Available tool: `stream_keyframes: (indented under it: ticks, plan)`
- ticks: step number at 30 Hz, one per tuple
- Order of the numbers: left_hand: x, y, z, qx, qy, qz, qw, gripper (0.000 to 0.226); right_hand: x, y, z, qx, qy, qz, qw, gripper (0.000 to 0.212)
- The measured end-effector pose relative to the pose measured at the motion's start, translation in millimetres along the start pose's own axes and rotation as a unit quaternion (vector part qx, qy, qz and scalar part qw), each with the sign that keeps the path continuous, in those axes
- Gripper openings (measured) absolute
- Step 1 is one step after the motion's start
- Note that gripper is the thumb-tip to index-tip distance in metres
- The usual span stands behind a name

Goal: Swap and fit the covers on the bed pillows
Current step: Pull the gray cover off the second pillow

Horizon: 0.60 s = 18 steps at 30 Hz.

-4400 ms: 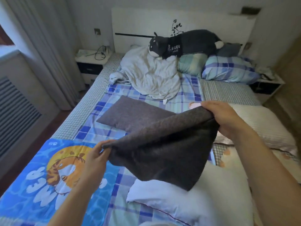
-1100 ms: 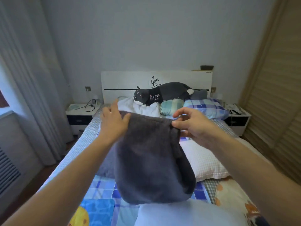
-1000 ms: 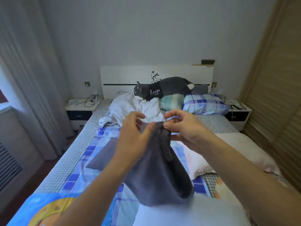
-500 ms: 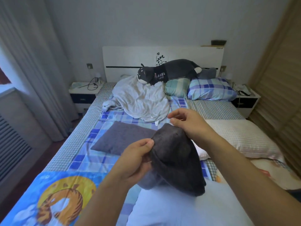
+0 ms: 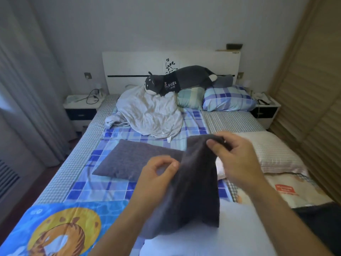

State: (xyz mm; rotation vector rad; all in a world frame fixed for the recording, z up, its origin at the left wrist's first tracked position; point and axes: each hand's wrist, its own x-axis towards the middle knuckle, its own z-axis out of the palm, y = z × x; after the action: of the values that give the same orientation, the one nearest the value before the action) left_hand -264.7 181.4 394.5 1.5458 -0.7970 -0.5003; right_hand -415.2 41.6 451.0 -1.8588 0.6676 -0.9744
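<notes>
Left hand (image 5: 158, 174): I pinch the grey cover (image 5: 191, 187) by its edge.
Right hand (image 5: 234, 157): pinching the cover's top.
Cover: hangs above the white pillow (image 5: 230, 237).

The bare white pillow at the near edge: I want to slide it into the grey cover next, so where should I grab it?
Probably by its far end, the one under the hanging grey cover, coming from above. The white pillow lies flat with its near part out of frame. Both hands, left and right, are pinching the cover, so one must let go first.
</notes>
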Motion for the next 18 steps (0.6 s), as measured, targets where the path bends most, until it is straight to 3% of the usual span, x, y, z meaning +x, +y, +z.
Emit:
stream_keyframes:
  ticks: [3,6,9,13,16,18]
  plan:
    - [44.3,-3.8,-15.7,0.163,-0.045,0.146,0.975,0.062,31.4,-41.1,-28.2,0.144,-0.121,-0.039,0.981,0.015]
    - [86.0,10.4,-21.9,0.233,-0.2,0.149,0.94,0.086,60.2,-74.0,-47.0,0.331,-0.173,-0.018,0.928,0.021]
    - [104.8,22.8,-10.9,0.251,-0.319,0.146,0.902,0.087,81.0,-92.3,-58.3,0.369,-0.235,-0.028,0.899,0.02]
    - [111.8,37.6,19.2,0.19,-0.381,0.179,0.887,0.086,94.4,-97.0,-54.6,0.353,-0.325,-0.039,0.877,0.02]
    - [108.7,51.2,33.9,0.128,-0.403,0.19,0.886,0.069,97.1,-99.5,-51.9,0.366,-0.352,-0.05,0.86,0.021]
    - [107.7,54.4,34.3,0.131,-0.429,0.191,0.873,0.049,98.3,-101.7,-57.3,0.359,-0.328,-0.064,0.872,0.022]
